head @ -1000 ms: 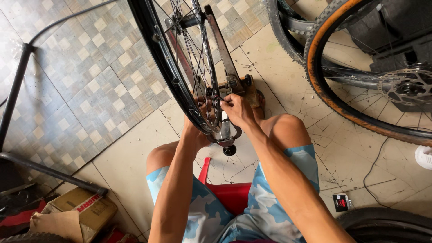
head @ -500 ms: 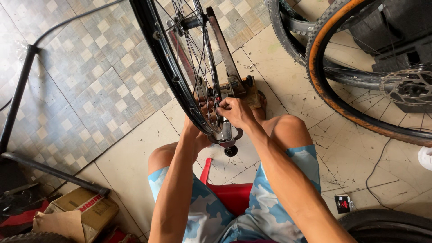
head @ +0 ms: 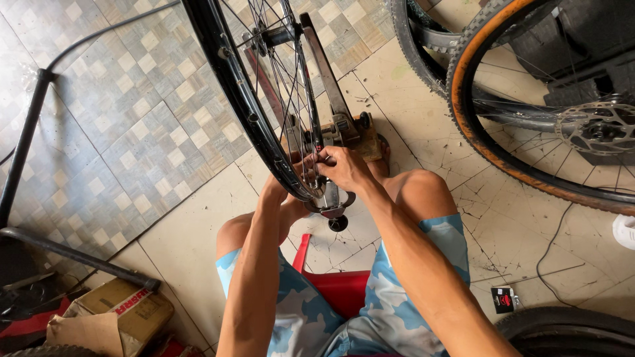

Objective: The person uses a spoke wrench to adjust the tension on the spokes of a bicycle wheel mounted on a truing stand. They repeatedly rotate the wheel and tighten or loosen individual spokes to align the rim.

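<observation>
- Rim (head: pixel 228 86) stands upright in a truing stand (head: pixel 337 122), centre-top of frame, running from the top edge down to mid-frame — both hands work at its lowest part.
- Right hand (head: pixel 344 168), centre frame: fingers bunched and pressed together, pinching something small at the spokes (head: pixel 281 86) just inside the rim. Can't tell what it is — too small, hidden by the fingertips.
- Left hand (head: pixel 281 192), just left of and below the right: wraps the rim from the far side, mostly hidden behind it. Fingers look curled on the rim; exact grip not visible.
- So the rim sits between the two hands — left touching its outer side, right fingertips on the inner side at the spoke ends.
- Risk, as I judge it: pinch is tight and the spokes are close together, so a slip could jam a fingertip betw. spokes, or drop the small part onto the tiles (head: pixel 423 119).
- Also: if the left hand lets go, the wheel may spin in the stand and drag spokes across the right fingers.
- Knees flank the stand's foot, person seated on a red stool (head: pixel 331 291), lower centre.
- Round about: orange-walled tyre (head: pixel 476 125) w/ brake disc (head: pixel 598 129) upper right, black tube frame (head: pixel 26 139) at left, cardboard box (head: pixel 119 311) lower left.
</observation>
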